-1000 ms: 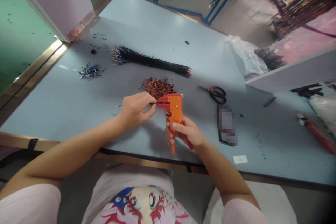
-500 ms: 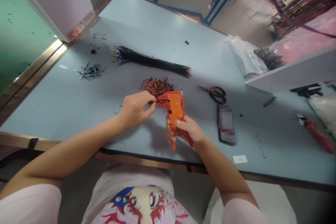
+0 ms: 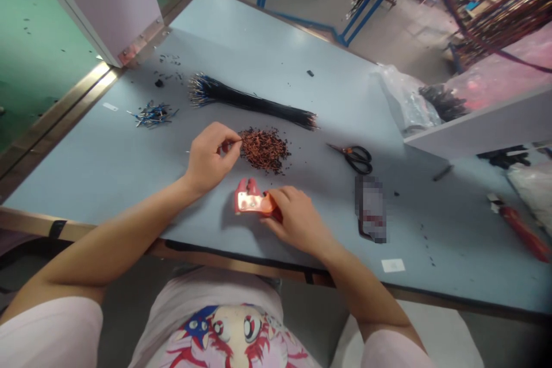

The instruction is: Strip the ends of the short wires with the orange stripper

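Left hand [image 3: 209, 158]: fingertips pinch a thin dark wire [image 3: 235, 140] beside the near-left edge of the clippings heap [image 3: 265, 150]; probably gripped for fine control.
Right hand [image 3: 302, 219]: curled around the handles of the red-orange hand tool [image 3: 252, 201], nearer than the heap; its head points left, seemingly kept within easy reach.
Black wire bundle [image 3: 259, 104]: beyond heap, strands roughly parallel, perhaps for easy picking.
Scissors [image 3: 359, 158]: right of heap.
White card [image 3: 393, 265]: near right; marks illegible. No brand readable.
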Available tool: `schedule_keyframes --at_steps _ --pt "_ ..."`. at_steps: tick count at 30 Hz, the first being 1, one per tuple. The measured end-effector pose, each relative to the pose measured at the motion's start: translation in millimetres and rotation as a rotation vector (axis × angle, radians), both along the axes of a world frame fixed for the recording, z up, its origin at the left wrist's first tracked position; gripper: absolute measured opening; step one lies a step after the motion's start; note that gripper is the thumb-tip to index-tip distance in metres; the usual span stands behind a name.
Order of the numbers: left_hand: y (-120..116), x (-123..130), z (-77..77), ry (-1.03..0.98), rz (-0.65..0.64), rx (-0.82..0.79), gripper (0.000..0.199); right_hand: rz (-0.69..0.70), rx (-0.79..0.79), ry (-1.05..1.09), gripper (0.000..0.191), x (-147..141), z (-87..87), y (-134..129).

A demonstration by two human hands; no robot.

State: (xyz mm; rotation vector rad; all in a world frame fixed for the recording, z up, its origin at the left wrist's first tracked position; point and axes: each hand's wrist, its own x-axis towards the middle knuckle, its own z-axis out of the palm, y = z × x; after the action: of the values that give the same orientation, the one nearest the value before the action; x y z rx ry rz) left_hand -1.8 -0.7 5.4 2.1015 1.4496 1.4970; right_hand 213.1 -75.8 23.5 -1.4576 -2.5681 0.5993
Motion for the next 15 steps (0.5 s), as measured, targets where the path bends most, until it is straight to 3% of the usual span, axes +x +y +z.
schedule_keyframes --at_steps 2,5,7,9,11,15 --pt "-3.6 2.9 -0.6 0.036 -0.042 0.011 0.005 0.076 0.047 -0.051 0.035 -7.8 -5.5 -2.9" --pt "-9.9 8.0 -2.4 0.134 -0.142 0.025 0.006 0.151 0.073 0.054 0.039 -8.7 -9.9 -3.1" --pt "-14.2 11.1 -4.3 0.211 -0.21 0.029 0.007 0.098 0.171 0.192 0.03 -3.6 -11.3 -1.1" --pt "-18.0 14.0 -6.6 0.288 -0.267 0.042 0.009 -0.044 0.346 0.314 0.021 2.6 -13.3 2.2" --pt "-21.2 16.5 -9.0 0.35 -0.312 0.069 0.01 -0.166 0.489 0.357 0.024 7.5 -16.0 6.2" --pt "-26.1 20.9 -11.4 0.413 -0.363 0.122 0.013 -0.182 0.508 0.292 0.023 9.5 -20.9 12.1"
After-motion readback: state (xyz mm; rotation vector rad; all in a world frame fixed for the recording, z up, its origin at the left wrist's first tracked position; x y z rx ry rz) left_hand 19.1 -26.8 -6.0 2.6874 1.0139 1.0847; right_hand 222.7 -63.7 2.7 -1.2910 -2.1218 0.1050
